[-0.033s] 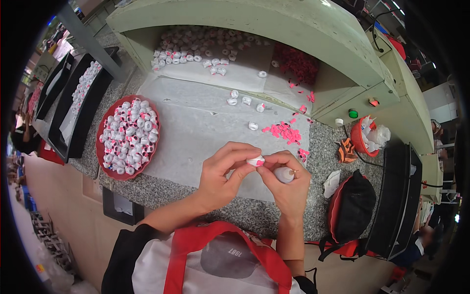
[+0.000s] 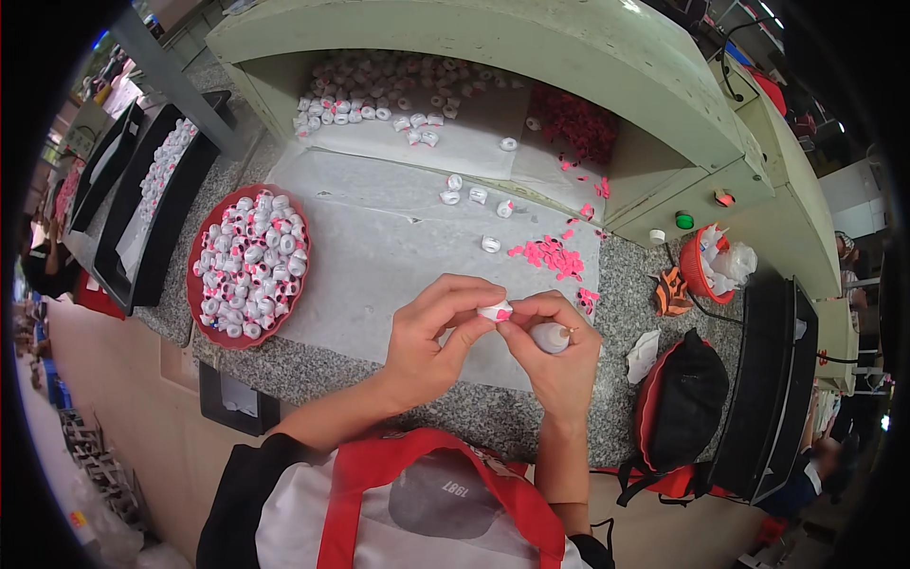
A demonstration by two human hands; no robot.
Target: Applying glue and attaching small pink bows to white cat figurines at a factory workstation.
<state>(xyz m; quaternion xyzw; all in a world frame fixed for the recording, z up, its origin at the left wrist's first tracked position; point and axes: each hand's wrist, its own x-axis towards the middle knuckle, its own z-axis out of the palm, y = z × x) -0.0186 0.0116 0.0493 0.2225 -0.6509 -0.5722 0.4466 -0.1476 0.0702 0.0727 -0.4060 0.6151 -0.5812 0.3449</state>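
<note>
A small white rounded piece with a pink patch (image 2: 496, 312) is pinched between the fingertips of my left hand (image 2: 424, 346) and my right hand (image 2: 559, 365), above the front part of the white sheet (image 2: 351, 256). Tucked in the palm of my right hand is a small whitish squeeze bottle (image 2: 550, 339), its lower part hidden by the fingers. Beyond the hands lie loose pink flat pieces (image 2: 555, 256) and several white rounded pieces (image 2: 477, 195). To the left, a red scalloped basket (image 2: 197, 303) is heaped with white pieces bearing pink patches.
A pale green shelf (image 2: 474, 38) arches over more white pieces and a dark pink heap (image 2: 573, 123). Black trays (image 2: 156, 242) stand far left. At right are an orange basket (image 2: 697, 270), a crumpled white paper (image 2: 643, 355) and a black bag (image 2: 687, 403). A person (image 2: 47, 261) is at far left.
</note>
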